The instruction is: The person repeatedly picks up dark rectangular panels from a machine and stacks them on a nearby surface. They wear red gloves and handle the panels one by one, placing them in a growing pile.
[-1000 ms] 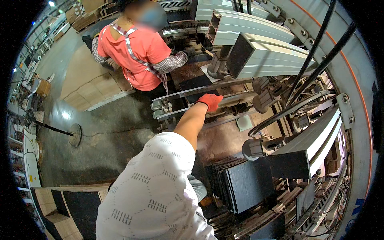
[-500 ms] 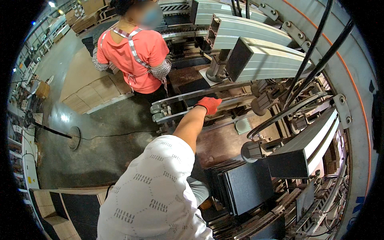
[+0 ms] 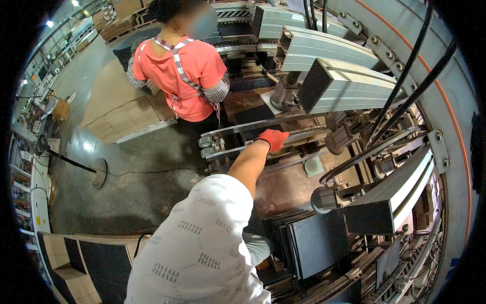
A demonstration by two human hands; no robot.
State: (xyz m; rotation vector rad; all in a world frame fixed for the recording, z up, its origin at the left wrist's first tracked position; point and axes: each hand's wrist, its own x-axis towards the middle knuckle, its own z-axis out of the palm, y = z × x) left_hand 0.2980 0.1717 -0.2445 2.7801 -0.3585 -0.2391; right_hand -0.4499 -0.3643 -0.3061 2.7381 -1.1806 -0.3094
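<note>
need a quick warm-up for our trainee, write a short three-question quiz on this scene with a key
1. True or false: the camera wearer's left hand is bare.
2. Which is nearest that hand in the picture?
a) the stand's round base on the floor
b) the metal rails
c) the cardboard box at far left
3. Fill in: the stacked panels in the lower right are ____ in colour.

Key:
1. False: it wears a red glove.
2. b
3. Black

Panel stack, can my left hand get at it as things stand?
Probably yes: the panel stack has its broad face uncovered, though the left hand is out by the rails and would need drawing back.
</note>
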